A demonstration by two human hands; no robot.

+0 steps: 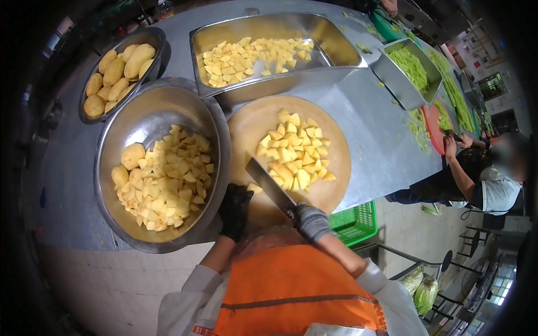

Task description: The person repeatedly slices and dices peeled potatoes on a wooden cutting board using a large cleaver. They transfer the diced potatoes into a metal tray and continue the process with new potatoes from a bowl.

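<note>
My right hand (312, 221), in a grey knit glove, grips the handle of a cleaver (271, 185). The blade slants up and left over a round wooden chopping board (336, 138). Just right of the blade lies a heap of potato chunks (294, 147). My left hand (235, 210), in a black glove, is at the board's left edge, its fingers curled against a potato piece (254, 188). Beside that hand, a large metal bowl (143, 105) contains many cut potato chunks (168, 180) and a few larger peeled potatoes (133, 156).
Beyond the board sits a deep steel pan (286, 80) with potato chunks. An oval basin (157, 42) of whole peeled potatoes is at upper left. To the right, a person (462, 176) cuts greens on a red board (435, 126) near a steel container (395, 80). A green crate (357, 222) is below.
</note>
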